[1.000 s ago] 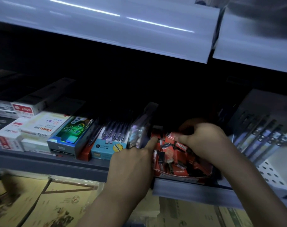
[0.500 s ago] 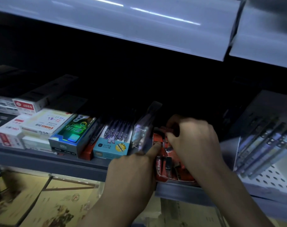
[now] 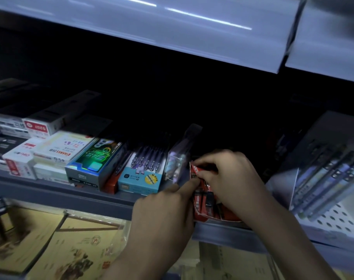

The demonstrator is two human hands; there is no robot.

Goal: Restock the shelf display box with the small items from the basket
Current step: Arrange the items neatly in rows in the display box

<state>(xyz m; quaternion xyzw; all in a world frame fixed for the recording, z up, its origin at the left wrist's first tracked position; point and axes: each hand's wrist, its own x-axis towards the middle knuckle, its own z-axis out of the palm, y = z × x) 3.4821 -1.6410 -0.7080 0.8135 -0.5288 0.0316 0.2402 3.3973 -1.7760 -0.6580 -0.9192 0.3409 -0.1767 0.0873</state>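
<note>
A dim shop shelf [image 3: 71,190] runs across the view, with the pale underside of a higher shelf [image 3: 172,27] close above it, so there is little headroom and the back of the shelf is too dark to read. At the shelf's right end a slanted rack of pens [image 3: 323,178] crowds in. Along the left and middle of the front edge stand white boxes [image 3: 20,158], a green box [image 3: 95,158] and a blue box of pens [image 3: 140,178]. A clear plastic packet [image 3: 180,158] stands upright just beside the red display box [image 3: 202,216]. That box sits at the shelf's front edge, right of middle, and is part filled with small red and black packets [image 3: 204,199] lying loosely. The right hand [image 3: 232,178] reaches over the box from the right with fingers curled, pinching one small red packet [image 3: 198,168] at the box's far left corner, probably to tuck it upright among the others. The left hand [image 3: 164,215] comes up from below the front edge. Its forefinger is stretched out with the tip against the packets by the box's left wall, likely to steady them and keep a gap open. Its other fingers fold under and seem to hold nothing. The clear packet and the rack hem the box in on both sides. The basket is out of view. Paper goods [image 3: 40,239] lie below the shelf.
</note>
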